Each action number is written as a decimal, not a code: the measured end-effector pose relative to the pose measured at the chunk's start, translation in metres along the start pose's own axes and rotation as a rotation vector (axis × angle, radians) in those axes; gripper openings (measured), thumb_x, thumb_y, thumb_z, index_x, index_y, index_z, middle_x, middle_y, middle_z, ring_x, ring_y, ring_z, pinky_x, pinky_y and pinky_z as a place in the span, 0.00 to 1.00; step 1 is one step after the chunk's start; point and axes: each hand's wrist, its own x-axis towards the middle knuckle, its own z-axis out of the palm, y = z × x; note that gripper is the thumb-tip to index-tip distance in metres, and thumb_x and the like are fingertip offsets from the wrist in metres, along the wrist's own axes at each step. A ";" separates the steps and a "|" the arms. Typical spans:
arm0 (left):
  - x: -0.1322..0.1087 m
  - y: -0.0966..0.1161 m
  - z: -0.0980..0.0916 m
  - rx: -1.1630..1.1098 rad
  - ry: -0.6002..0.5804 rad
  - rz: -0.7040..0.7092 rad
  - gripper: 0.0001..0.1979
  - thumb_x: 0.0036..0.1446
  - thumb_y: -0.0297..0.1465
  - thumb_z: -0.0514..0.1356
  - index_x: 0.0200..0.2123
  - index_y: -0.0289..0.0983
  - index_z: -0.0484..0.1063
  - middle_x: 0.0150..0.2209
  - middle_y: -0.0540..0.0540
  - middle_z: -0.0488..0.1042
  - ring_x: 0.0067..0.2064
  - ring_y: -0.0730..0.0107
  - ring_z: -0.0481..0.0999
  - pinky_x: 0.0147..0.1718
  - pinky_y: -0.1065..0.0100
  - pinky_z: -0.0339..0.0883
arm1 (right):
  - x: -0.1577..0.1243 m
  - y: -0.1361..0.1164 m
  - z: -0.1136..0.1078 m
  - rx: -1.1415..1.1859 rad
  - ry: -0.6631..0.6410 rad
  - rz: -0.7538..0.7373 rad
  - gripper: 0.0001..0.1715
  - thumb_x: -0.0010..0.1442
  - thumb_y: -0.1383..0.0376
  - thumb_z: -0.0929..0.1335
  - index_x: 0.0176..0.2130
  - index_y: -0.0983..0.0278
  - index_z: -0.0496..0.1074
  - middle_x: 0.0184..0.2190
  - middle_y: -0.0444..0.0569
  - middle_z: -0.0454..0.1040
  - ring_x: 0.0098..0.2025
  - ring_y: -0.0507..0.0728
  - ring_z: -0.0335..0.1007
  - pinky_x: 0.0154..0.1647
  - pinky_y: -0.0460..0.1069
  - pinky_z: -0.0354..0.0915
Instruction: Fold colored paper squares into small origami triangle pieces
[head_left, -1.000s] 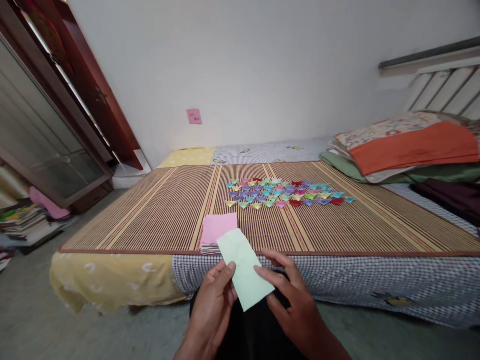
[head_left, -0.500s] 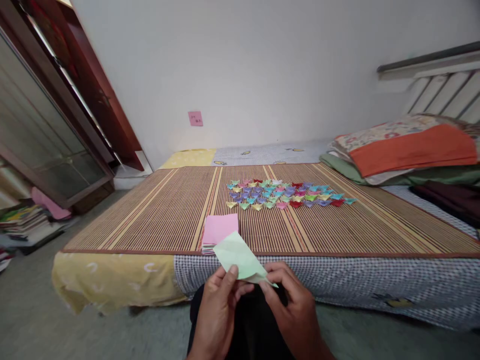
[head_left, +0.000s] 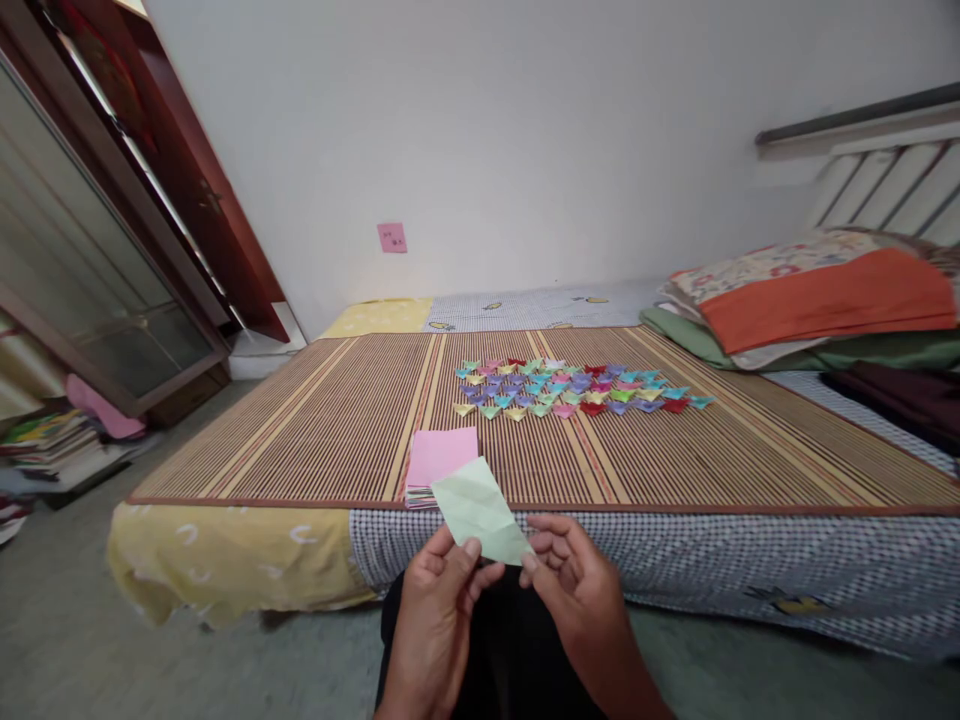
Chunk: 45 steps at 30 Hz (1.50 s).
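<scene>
We pinch the green paper [head_left: 484, 505] just ahead of us, our left grip [head_left: 439, 610] on its lower edge, our right grip [head_left: 581, 595] on its near right corner. It looks light, thin and easily creased; edges and corners seem the safest hold.

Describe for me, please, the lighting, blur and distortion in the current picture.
Head view: lighting is soft, with no strong glare on the green paper; head view, left side: the door leans steeply, likely wide-angle distortion, and the stacked books look soft; head view, further back: writing on the pink note is too small to read.
</scene>
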 end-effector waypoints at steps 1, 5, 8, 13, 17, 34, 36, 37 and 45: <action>0.001 0.000 -0.001 0.011 0.009 0.010 0.18 0.46 0.33 0.77 0.41 0.34 0.83 0.42 0.40 0.85 0.39 0.64 0.83 0.38 0.67 0.80 | 0.002 -0.001 -0.001 -0.033 -0.043 0.006 0.14 0.62 0.60 0.71 0.47 0.62 0.72 0.35 0.49 0.79 0.34 0.57 0.76 0.38 0.51 0.72; 0.003 -0.003 -0.007 0.162 -0.038 0.017 0.18 0.47 0.37 0.77 0.40 0.34 0.83 0.38 0.41 0.85 0.38 0.61 0.84 0.41 0.64 0.78 | 0.011 -0.008 -0.009 -0.156 -0.117 -0.007 0.19 0.58 0.62 0.73 0.49 0.62 0.75 0.40 0.51 0.80 0.40 0.60 0.76 0.43 0.53 0.70; 0.002 -0.007 -0.013 0.316 -0.108 0.064 0.16 0.50 0.39 0.75 0.38 0.35 0.83 0.37 0.41 0.85 0.37 0.61 0.83 0.40 0.65 0.76 | 0.019 -0.020 -0.013 -0.101 -0.086 -0.048 0.22 0.57 0.61 0.74 0.51 0.61 0.75 0.42 0.50 0.81 0.43 0.60 0.76 0.45 0.52 0.69; -0.003 -0.003 -0.017 0.569 -0.137 0.241 0.08 0.58 0.34 0.68 0.39 0.37 0.84 0.38 0.43 0.85 0.40 0.62 0.81 0.43 0.67 0.73 | 0.023 -0.039 -0.013 -0.116 -0.137 -0.217 0.04 0.62 0.63 0.72 0.34 0.61 0.76 0.34 0.47 0.77 0.41 0.57 0.74 0.45 0.49 0.67; -0.006 0.001 -0.018 0.638 -0.136 0.399 0.06 0.60 0.31 0.66 0.39 0.39 0.83 0.48 0.41 0.83 0.50 0.57 0.81 0.52 0.61 0.72 | 0.017 -0.036 -0.010 -0.050 -0.095 -0.212 0.13 0.64 0.62 0.71 0.27 0.61 0.71 0.37 0.49 0.76 0.43 0.58 0.74 0.46 0.50 0.67; -0.014 -0.002 -0.013 0.411 0.147 0.505 0.27 0.51 0.30 0.74 0.56 0.45 0.76 0.65 0.39 0.68 0.62 0.52 0.73 0.50 0.65 0.75 | 0.002 -0.018 0.005 0.255 -0.003 0.031 0.19 0.57 0.54 0.77 0.32 0.60 0.68 0.39 0.54 0.82 0.38 0.61 0.81 0.39 0.53 0.77; -0.009 0.000 -0.015 0.298 0.135 0.321 0.32 0.46 0.34 0.77 0.55 0.43 0.76 0.52 0.40 0.79 0.51 0.56 0.80 0.44 0.67 0.76 | 0.000 -0.017 0.004 0.191 0.016 -0.001 0.17 0.58 0.55 0.76 0.32 0.60 0.68 0.39 0.55 0.82 0.39 0.61 0.81 0.38 0.52 0.77; -0.007 0.001 -0.016 0.277 0.096 0.237 0.29 0.44 0.35 0.77 0.51 0.41 0.78 0.45 0.41 0.82 0.45 0.59 0.82 0.41 0.67 0.76 | -0.001 -0.016 0.003 0.160 0.022 -0.014 0.16 0.59 0.56 0.75 0.32 0.60 0.68 0.40 0.55 0.82 0.39 0.61 0.81 0.38 0.52 0.77; -0.003 0.005 -0.016 0.359 -0.129 0.039 0.16 0.51 0.39 0.74 0.40 0.34 0.85 0.31 0.45 0.81 0.28 0.74 0.71 0.24 0.77 0.66 | 0.006 -0.018 -0.003 -0.144 0.008 -0.204 0.06 0.63 0.65 0.69 0.33 0.60 0.69 0.42 0.53 0.80 0.43 0.59 0.79 0.43 0.51 0.74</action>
